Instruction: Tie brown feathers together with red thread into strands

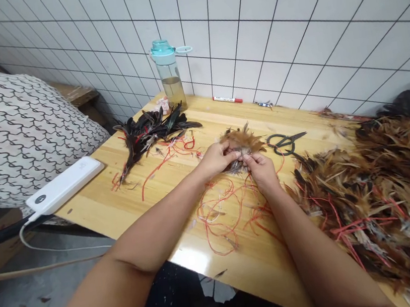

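My left hand (pixel 218 158) and my right hand (pixel 260 168) meet over a small fan of brown feathers (pixel 243 141) at the middle of the wooden table (pixel 121 206). Both hands have their fingers pinched on the base of this feather bunch. Loose red threads (pixel 229 218) lie tangled on the table just below my hands. Black scissors (pixel 285 141) rest right of the bunch, untouched.
A big heap of brown feathers (pixel 381 184) fills the right side. A pile of dark feathers (pixel 148 131) lies at the left back. A water bottle (pixel 170 74) and a red marker (pixel 228 100) stand by the tiled wall. A white power bank (pixel 64 186) sits at the left edge.
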The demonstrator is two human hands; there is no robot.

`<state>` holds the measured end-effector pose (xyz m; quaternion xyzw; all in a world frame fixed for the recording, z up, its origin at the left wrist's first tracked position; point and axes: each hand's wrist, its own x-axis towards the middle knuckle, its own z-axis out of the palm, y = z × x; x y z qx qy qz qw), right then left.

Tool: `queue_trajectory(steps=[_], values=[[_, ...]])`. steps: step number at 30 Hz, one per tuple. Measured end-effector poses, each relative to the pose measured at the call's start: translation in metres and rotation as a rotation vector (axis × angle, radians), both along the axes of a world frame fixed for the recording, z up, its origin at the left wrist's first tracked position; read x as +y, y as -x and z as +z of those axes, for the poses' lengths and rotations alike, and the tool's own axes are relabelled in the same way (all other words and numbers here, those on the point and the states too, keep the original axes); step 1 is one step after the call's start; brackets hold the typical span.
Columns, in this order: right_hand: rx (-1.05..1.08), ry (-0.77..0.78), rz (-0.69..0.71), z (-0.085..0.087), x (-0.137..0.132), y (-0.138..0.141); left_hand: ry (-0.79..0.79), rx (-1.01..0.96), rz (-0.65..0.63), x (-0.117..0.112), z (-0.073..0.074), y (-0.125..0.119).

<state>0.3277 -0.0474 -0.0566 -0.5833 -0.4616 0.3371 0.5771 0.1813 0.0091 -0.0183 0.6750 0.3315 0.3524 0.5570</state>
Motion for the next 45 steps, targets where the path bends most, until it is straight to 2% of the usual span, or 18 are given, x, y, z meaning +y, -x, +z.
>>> queue_trajectory(steps=[4, 8, 11, 13, 14, 16, 19, 23, 26, 30, 33, 36, 40, 45], values=[[-0.051, 0.009, 0.038, -0.002, 0.001, 0.0, -0.15, 0.153, 0.051, 0.0, -0.003, -0.002], [0.05, 0.032, 0.049, 0.0, 0.001, 0.001, -0.193, 0.11, 0.045, 0.005, -0.004, 0.002], [0.167, 0.031, 0.003, 0.001, 0.001, 0.0, -0.271, 0.1, 0.262, 0.02, -0.006, 0.013], [0.238, 0.019, -0.045, 0.002, 0.002, -0.002, -0.323, 0.22, 0.427, 0.033, -0.008, 0.023], [0.269, 0.011, -0.062, 0.003, 0.002, -0.003, -0.331, 0.3, 0.467, 0.038, -0.01, 0.028], [0.323, -0.006, -0.08, 0.003, 0.003, -0.004, -0.333, 0.441, 0.468, 0.044, -0.012, 0.033], [0.347, -0.017, -0.087, 0.003, 0.003, -0.004, -0.389, 0.583, 0.369, 0.043, -0.014, 0.031], [0.249, -0.003, -0.096, 0.002, 0.002, -0.001, -0.52, 0.702, 0.29, 0.035, -0.014, 0.019], [0.157, 0.003, -0.088, 0.002, 0.001, 0.0, -0.55, 0.736, 0.248, 0.032, -0.014, 0.013], [0.118, 0.01, -0.073, 0.005, -0.003, 0.0, -0.442, 0.529, 0.279, 0.033, -0.015, 0.013], [0.115, 0.016, -0.076, 0.006, -0.004, 0.0, -0.253, 0.246, 0.336, 0.035, -0.015, 0.014], [0.113, 0.013, -0.08, 0.006, -0.003, 0.0, -0.052, -0.002, 0.334, 0.033, -0.012, 0.015], [0.123, 0.012, -0.084, 0.003, -0.001, 0.0, 0.124, -0.178, 0.254, 0.027, -0.005, 0.013], [0.113, 0.013, -0.077, 0.001, 0.0, -0.001, 0.196, -0.245, 0.113, 0.017, -0.004, 0.008]])
